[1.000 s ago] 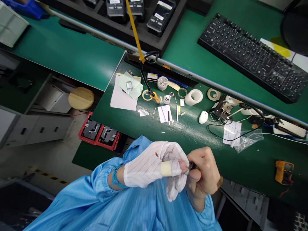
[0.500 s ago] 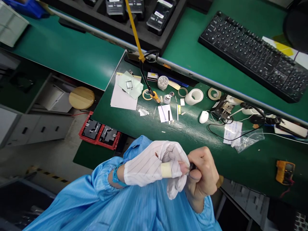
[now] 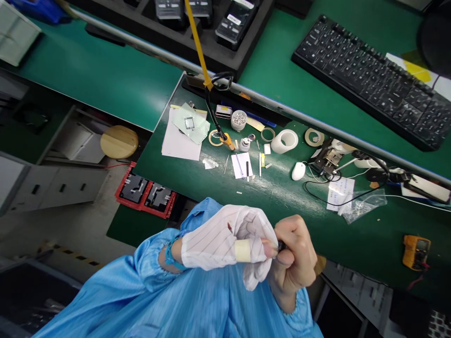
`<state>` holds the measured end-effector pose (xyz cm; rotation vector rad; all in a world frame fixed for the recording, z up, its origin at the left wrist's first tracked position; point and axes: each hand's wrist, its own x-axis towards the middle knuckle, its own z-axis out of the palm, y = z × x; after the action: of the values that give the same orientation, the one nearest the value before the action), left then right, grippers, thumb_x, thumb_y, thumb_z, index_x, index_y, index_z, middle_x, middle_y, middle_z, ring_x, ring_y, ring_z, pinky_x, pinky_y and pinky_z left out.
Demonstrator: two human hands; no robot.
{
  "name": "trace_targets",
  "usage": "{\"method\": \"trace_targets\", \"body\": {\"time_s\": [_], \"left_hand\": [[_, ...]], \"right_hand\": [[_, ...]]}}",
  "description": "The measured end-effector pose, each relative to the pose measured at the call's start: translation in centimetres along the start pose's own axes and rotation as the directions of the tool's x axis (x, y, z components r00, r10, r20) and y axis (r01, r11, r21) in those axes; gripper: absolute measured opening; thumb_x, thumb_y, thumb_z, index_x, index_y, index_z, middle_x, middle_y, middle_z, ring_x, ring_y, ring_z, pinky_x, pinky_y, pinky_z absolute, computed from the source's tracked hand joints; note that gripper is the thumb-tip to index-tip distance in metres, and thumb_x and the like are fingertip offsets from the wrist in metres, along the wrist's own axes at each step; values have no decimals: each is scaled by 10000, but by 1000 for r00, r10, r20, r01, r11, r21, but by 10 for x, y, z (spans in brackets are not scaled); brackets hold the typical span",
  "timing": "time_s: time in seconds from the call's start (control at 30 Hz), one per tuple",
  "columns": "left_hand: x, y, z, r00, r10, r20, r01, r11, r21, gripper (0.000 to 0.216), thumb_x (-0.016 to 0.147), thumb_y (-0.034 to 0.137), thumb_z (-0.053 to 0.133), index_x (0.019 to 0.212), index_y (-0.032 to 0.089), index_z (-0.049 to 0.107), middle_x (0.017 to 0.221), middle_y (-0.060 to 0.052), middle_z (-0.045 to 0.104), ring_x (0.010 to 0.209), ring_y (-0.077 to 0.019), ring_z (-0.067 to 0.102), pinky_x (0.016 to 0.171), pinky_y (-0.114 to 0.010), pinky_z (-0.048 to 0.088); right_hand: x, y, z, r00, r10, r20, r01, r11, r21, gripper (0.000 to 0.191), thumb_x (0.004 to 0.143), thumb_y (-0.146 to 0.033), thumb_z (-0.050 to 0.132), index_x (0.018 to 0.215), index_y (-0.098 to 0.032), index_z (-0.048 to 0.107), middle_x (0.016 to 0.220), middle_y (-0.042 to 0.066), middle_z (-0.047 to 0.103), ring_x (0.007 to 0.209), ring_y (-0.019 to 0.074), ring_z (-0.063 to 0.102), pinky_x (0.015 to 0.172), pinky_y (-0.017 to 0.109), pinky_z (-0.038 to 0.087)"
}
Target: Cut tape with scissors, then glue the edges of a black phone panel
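Observation:
My left hand wears a white striped glove with a tape band on one finger. It is curled shut against my bare right hand. Between them both hands pinch a small dark part, mostly hidden by the fingers. A brownish end sticks out past the right hand; what it belongs to is hidden. Both hands hover in front of the green bench's near edge, above my blue sleeves.
On the bench lie a white tape roll, thin tape rings, a dish of small metal parts, papers, tweezers, a white mouse, a plastic bag and a yellow multimeter. A black keyboard sits on the upper shelf. Red trays lie below left.
Both hands stay pressed together with only slight finger shifts; the view has drifted slightly.

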<state>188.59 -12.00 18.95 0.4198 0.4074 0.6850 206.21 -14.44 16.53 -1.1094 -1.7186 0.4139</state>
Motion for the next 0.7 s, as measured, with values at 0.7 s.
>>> {"method": "trace_targets", "body": {"time_s": [0.7], "left_hand": [[2, 6, 2, 982, -171, 81, 159, 977, 139, 590, 1047, 645, 917, 804, 149, 711, 642, -12, 669, 486, -85, 567, 508, -175, 474]], "right_hand": [[0, -1, 2, 996, 93, -9, -90, 986, 141, 436, 1319, -405, 499, 953, -216, 642, 770, -33, 496, 650, 150, 485, 595, 324, 356]]}}
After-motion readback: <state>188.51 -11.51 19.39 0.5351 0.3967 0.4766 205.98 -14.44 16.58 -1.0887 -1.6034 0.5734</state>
